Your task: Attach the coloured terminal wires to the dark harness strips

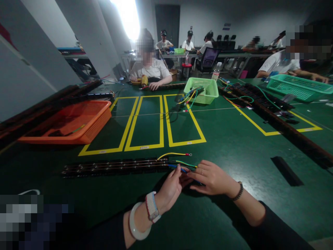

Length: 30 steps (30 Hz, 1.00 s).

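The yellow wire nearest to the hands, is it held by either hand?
No, the yellow wire lies apart from both the left hand and the right hand.

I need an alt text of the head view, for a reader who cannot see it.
A left hand and a right hand meet at a blue wire beside a dark strip on a green table. A yellow wire and a green wire also extend from the strip; people sit beyond.
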Motion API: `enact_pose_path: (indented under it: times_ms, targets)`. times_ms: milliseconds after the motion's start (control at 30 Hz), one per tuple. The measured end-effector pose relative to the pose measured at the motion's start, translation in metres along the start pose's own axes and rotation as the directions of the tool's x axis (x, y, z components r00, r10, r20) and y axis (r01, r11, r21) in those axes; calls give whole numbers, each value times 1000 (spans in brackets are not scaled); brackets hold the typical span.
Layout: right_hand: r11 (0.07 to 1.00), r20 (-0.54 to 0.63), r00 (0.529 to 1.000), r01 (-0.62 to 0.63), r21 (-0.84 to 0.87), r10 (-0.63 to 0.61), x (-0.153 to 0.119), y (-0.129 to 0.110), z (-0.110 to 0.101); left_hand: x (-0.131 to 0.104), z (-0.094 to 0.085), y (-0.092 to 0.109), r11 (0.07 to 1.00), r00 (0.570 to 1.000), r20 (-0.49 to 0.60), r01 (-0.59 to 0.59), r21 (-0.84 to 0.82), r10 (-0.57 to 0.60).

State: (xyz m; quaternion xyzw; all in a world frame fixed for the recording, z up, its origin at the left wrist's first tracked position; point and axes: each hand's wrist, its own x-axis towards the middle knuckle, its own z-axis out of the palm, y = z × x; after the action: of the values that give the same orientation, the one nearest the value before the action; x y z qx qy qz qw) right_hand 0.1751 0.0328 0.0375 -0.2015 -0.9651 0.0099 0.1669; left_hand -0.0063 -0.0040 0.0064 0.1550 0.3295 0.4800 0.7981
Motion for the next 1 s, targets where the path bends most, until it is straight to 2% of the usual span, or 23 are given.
enact_pose_path:
  times_ms: [267, 400, 567, 700, 800, 900, 1000]
  targets:
    - [988, 17, 988, -153, -25, 153, -3, 9, 1, 1, 2, 3, 1000, 999, 50, 19, 3, -20]
    - [975, -3, 976, -218, -43, 218, -4, 11, 3, -1, 3, 2, 993, 997, 76, 22, 113, -31]
    - [977, 54, 977, -201, -69, 205, -1, 12, 16, -6, 5, 3, 941, 976, 186, 45, 336, -113]
    - [980, 147, 969, -194, -46, 199, 2, 11, 24, -7, 7, 4, 924, 976, 192, 23, 381, -104]
    - [979, 167, 965, -200, -40, 204, 3, 9, 27, -7, 7, 3, 908, 974, 201, 9, 420, -103]
    - [974, 106, 968, -228, -9, 228, 4, 10, 25, -8, 7, 2, 890, 970, 214, 6, 456, -116]
    - [952, -23, 955, -292, 87, 295, 11, 14, 18, -9, 9, 2, 868, 961, 235, 7, 497, -143]
